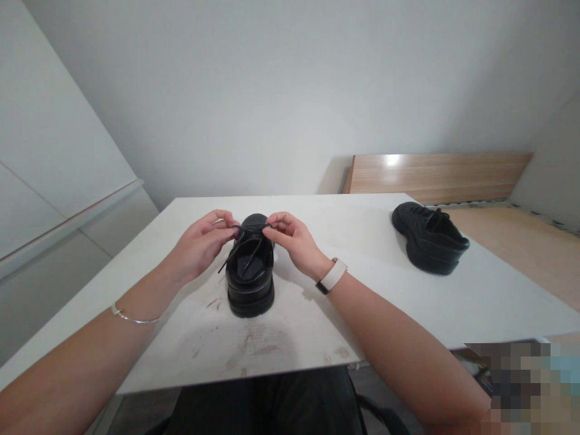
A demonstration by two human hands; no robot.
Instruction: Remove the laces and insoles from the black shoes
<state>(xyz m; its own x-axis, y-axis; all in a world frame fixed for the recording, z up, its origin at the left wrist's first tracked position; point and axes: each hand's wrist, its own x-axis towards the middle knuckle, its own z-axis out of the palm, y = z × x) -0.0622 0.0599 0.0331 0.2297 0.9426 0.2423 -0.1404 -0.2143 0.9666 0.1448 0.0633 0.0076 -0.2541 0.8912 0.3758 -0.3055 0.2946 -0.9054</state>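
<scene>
A black lace-up shoe (251,293) stands upright on the white table, its heel towards me and its toe pointing away. At its left side, my left hand (203,244) pinches part of the black shoelace (252,229) between thumb and fingers. Opposite it, my right hand (294,238) pinches the lace on the right side of the shoe. Between the two hands the lace is stretched across the shoe's opening in what looks like a bow. Two loose lace ends hang down, one over the left side and one into the opening.
A second black shoe (430,238) rests on the right part of the white table (353,302). Dark smudges mark the tabletop near me. Behind the table stand a wooden headboard (435,175) and a pale wall. A white cabinet (54,151) is on the left.
</scene>
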